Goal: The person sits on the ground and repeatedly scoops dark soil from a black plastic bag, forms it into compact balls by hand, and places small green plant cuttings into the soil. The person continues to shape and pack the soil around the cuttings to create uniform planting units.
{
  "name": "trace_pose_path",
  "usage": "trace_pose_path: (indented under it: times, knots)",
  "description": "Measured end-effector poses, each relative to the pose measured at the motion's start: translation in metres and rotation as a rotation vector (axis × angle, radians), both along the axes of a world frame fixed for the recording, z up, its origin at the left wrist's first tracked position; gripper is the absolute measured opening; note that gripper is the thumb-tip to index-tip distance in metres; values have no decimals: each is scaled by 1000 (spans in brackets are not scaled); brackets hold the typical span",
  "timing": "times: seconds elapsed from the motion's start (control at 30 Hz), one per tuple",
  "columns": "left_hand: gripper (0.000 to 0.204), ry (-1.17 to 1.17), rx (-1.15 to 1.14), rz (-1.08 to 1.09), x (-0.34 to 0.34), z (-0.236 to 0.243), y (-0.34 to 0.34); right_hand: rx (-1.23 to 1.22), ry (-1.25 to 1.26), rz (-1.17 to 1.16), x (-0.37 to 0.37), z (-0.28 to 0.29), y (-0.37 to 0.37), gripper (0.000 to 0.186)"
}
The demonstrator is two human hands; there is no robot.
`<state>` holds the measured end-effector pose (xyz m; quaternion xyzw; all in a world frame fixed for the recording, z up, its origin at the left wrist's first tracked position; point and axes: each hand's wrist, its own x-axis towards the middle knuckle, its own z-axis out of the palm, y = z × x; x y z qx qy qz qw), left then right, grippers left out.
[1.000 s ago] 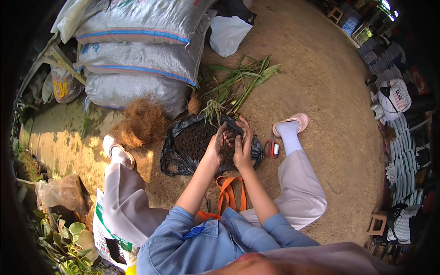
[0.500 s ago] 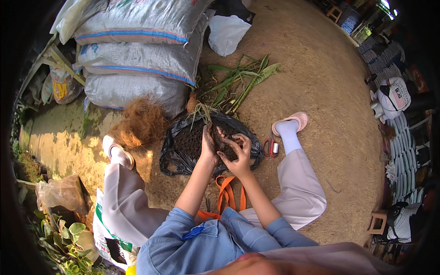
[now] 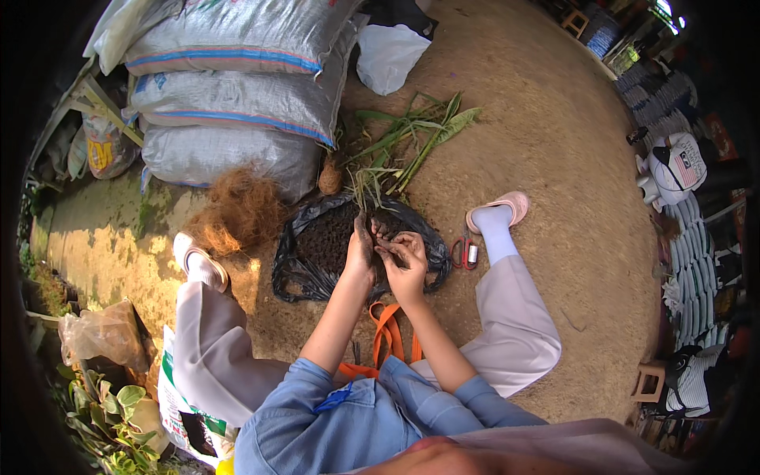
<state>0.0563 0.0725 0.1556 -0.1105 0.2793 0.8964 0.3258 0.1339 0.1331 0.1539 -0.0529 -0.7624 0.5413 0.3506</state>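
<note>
Over a black plastic bag (image 3: 286, 279) spread on the ground with dark soil (image 3: 323, 244) in it, my two soil-smeared hands meet. My left hand (image 3: 360, 252) is cupped upright round the dark root clump of a small plant, whose thin pale-green leaves (image 3: 366, 188) rise beyond my fingertips. From the right, my right hand (image 3: 405, 255) presses bent fingers against the same clump. Much of the clump is hidden between my palms and fingers. Just past the bag stands a brown fibre-wrapped ball (image 3: 329, 179), and cut long green leaves (image 3: 419, 138) lie behind it.
Loose brown coconut fibre (image 3: 237, 212) is heaped left of the bag, before stacked grey sacks (image 3: 229, 99). Red-handled scissors (image 3: 459, 252) and a white thread spool (image 3: 473, 254) lie right of the bag, near my pink shoe (image 3: 514, 207). Orange straps (image 3: 386, 332) lie below my hands.
My right hand's fingers have drawn in from a wide spread and now pinch close against the clump. The plant's leaves stand a little more upright. My left hand has hardly moved.
</note>
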Motion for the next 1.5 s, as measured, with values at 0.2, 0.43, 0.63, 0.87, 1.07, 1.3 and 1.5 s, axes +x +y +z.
trace_pose_path:
  times: [0.2, 0.43, 0.63, 0.87, 1.07, 1.3, 1.5]
  knots:
    - [41, -38, 66, -53, -6, 19, -9, -285, -30, 125, -5, -8, 12, 10]
    - [44, -8, 44, 66, 0, -9, -2, -309, -122, 9, -5, -3, -2, 10]
    - [43, -29, 134, -10, -1, -8, 0, -111, -37, -100, -2, -8, -1, 16]
    - [42, 186, 173, -116, -3, 2, -11, 54, -112, -106, 1, 13, 5, 27]
    - [44, 183, 76, -30, 1, 10, -5, 70, -34, -141, -10, 2, 4, 24]
    - [39, -62, -1, 183, -37, -54, -32, -221, -365, 99, -20, -1, 13, 21]
    - [46, -98, -97, 158, -65, -78, -58, -233, -500, -93, -60, -84, 71, 18]
